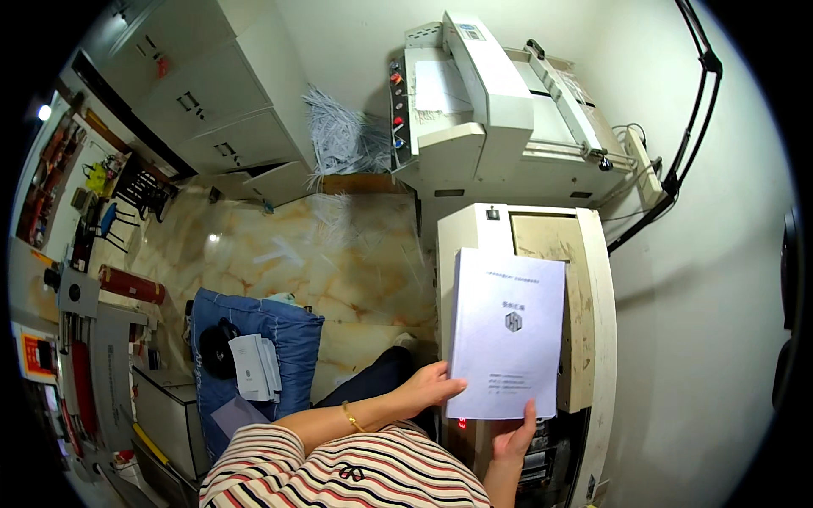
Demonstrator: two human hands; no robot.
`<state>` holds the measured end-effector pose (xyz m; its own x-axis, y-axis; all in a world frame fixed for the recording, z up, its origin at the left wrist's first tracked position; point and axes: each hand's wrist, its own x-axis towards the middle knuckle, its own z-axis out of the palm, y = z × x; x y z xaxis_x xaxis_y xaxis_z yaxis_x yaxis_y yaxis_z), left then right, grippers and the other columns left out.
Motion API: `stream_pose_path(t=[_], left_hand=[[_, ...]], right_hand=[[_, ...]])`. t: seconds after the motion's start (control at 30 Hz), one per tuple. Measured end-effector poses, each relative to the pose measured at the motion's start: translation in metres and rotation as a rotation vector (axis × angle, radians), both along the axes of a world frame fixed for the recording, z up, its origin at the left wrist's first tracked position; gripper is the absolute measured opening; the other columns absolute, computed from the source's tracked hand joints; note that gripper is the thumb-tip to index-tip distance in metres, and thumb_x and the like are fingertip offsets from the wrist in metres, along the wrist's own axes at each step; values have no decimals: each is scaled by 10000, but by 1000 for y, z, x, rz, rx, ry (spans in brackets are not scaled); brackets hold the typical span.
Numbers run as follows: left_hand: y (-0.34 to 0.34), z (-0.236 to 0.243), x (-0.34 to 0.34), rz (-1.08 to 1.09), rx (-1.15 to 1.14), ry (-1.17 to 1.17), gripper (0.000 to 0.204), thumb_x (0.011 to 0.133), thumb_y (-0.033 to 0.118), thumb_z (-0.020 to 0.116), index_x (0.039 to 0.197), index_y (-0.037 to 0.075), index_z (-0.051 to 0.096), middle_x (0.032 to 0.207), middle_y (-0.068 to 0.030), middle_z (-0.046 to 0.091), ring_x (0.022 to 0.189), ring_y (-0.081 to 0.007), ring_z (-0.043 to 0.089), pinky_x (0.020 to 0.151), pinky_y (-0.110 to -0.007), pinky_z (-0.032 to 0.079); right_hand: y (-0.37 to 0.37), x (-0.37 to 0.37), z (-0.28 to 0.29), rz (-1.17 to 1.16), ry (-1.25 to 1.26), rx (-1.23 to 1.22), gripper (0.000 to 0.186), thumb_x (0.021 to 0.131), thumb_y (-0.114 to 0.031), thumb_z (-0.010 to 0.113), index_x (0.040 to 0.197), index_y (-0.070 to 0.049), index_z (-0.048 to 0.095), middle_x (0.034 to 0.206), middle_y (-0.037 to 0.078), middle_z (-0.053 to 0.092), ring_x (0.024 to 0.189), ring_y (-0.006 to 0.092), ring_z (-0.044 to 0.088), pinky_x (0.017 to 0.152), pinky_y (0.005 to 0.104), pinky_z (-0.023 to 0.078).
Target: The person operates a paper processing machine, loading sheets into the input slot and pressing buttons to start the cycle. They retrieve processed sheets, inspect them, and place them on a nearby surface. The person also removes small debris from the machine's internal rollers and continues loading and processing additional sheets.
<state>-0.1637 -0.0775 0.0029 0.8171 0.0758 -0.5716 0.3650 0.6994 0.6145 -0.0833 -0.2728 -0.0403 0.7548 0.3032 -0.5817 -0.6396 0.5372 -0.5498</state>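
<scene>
Cream-and-brown marbled floor (373,271), spread to the left of the low cream machine (468,230). Beyond and well to the left of that low machine, tall white cabinets (190,93). Just beyond the low machine, a bulky off-white machine (508,118) with coloured knobs along a dark panel. Next in bulk, the low machine itself, with a tan, scuffed panel (578,339) on the right of its top. Well to its left, a blue quilted cloth (292,356); beyond it and leftward, a heap of pale paper shreds (339,135). Over the low machine's top, a white booklet (508,364), cover upward, with a dark hexagonal mark; raised or resting, cannot tell. Well left of the low machine, on the cloth, overlapping white papers (257,368). At the low machine's left edge, the left hand (432,388), gripping the booklet's lower left side, thumb on the cover. Over the machine's near part, the right hand (512,436), closed on the booklet's bottom edge, thumb on top, other fingers mostly hidden. Left of the machine's near end, a gold-coloured bracelet (351,416) around the left wrist.
</scene>
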Motion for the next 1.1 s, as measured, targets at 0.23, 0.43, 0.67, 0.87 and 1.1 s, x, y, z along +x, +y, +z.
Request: stream_pose_path(t=[0.23,0.43,0.67,0.87,1.1], left_hand=[[68,-6,-36,4,63,-90,468,923,160,610,1307,-25,417,1161,-76,573,964,-114,555,808,-262,476],[201,45,10,-40,213,-523,679,941,205,599,1464,40,199,1273,-103,493,1112,-185,523,886,-320,480],[369,20,-33,228,600,-347,464,940,80,560,1367,29,387,1220,-127,554,1078,-172,577,895,-292,491],[441,-30,-91,542,653,-56,409,931,112,585,1310,34,453,1133,-110,602,955,-142,605,789,-249,497],[466,-72,-98,832,690,214,364,960,190,558,1289,48,497,1106,-82,619,943,-141,614,790,-274,510]], right_hand=[[60,-11,1,96,-92,118,580,851,-122,592,1393,-65,394,1342,118,499,1216,323,487,1035,488,391],[210,75,56,16,-337,220,534,865,-226,593,1331,-6,450,1274,114,556,1163,266,537,987,431,445],[373,211,139,36,-497,357,446,906,-204,565,1300,-12,478,1234,118,581,1114,260,565,951,401,474],[466,365,154,154,-495,356,238,863,-146,635,1071,-41,587,1014,103,647,943,263,632,798,419,551],[579,497,124,86,-442,252,400,770,-124,742,1097,16,558,1078,174,623,983,334,617,837,504,554]])
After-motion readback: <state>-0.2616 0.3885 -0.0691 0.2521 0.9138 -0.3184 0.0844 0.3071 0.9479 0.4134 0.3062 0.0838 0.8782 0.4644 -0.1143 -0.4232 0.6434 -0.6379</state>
